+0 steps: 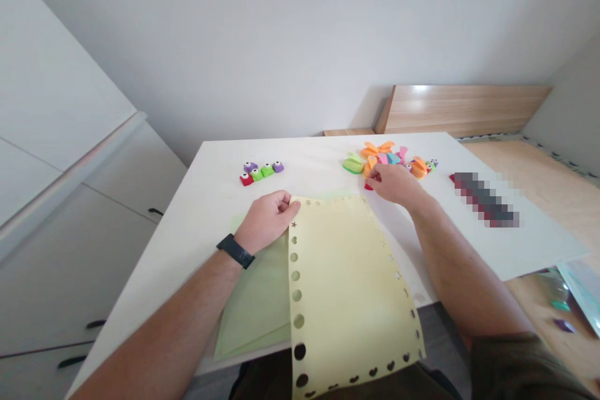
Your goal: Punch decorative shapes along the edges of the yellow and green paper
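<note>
My left hand (272, 215) pinches the top left corner of a pale yellow sheet of paper (344, 281). Hearts, stars, circles and other shapes are punched along the sheet's edges, and its lower end hangs past the table's front edge. Light green paper (257, 294) lies beneath it on the left. My right hand (396, 184) is closed, fingertips on a small red paper punch (369, 187) in front of a colourful cluster. That punch is mostly hidden by the fingers. Close by are a green punch (352, 164) and an orange punch (419, 167).
Several small eyed punches (267, 169) stand in a group at the back left of the white table (187, 200). A blurred-out dark and red object (487, 200) lies on the right. White cabinets (94, 212) flank the left; a wooden headboard (469, 109) stands behind on the right.
</note>
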The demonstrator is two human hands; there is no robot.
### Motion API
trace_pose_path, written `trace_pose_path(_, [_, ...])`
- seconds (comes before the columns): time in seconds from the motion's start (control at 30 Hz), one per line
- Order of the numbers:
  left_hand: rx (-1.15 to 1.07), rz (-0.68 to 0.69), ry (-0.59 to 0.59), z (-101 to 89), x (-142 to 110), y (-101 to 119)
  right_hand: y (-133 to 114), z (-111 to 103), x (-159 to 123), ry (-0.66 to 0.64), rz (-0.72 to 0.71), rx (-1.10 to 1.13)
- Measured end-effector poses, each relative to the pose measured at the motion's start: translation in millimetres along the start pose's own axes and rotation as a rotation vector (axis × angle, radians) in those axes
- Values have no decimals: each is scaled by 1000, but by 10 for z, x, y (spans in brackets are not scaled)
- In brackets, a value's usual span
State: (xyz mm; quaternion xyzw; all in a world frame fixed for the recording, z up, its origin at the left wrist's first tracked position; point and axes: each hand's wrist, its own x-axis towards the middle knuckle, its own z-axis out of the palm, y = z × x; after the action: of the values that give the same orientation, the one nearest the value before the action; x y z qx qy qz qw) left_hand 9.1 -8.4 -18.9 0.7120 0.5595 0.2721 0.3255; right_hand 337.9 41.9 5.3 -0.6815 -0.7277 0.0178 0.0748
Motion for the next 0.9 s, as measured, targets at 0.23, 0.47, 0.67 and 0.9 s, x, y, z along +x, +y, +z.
trace_pose_path(0.23, [-76,-18,-44,-39,-25,68,-79,-13,2,121,-28,69])
trace_pose_path(0.47, [-145,-20,-67,-70,-36,96,-234,17,-86,-48,-233,257])
trace_pose_path(0.67, [-113,-43,-40,-99,-25,108,-284,61,-113,-179,-347,174])
trace_pose_path(0.9, [-73,-50,-36,-86,-18,50,-300,31,-134,-219,-353,199])
